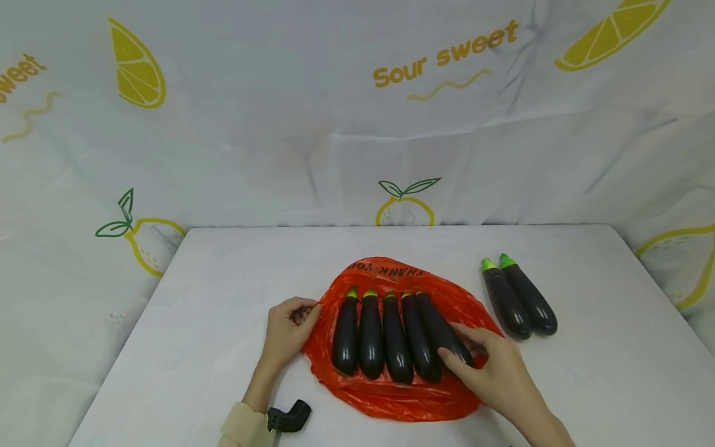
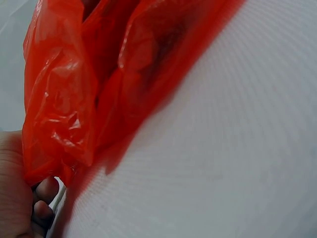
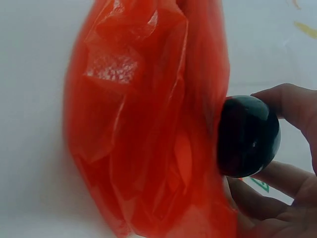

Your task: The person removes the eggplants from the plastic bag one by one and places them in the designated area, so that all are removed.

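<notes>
A red plastic bag (image 1: 385, 403) with "THANK YOU" print lies spread on the white table, with several dark eggplants side by side on it. My left hand (image 1: 289, 329) pinches the left edge of the bag; the left wrist view shows the red plastic (image 2: 59, 99) bunched at the fingers. At the bag's right side, my right hand (image 1: 497, 369) grips the rightmost eggplant (image 1: 441, 329) near its rounded lower end. That end of the eggplant (image 3: 250, 136) shows between thumb and fingers in the right wrist view.
Two more eggplants (image 1: 519, 298) with green stem ends lie together on the table right of the bag. A black angled object (image 1: 289, 417) sits by the left wrist. Behind the table (image 1: 223, 267) hangs a white cloth (image 1: 251, 124) with lemon prints.
</notes>
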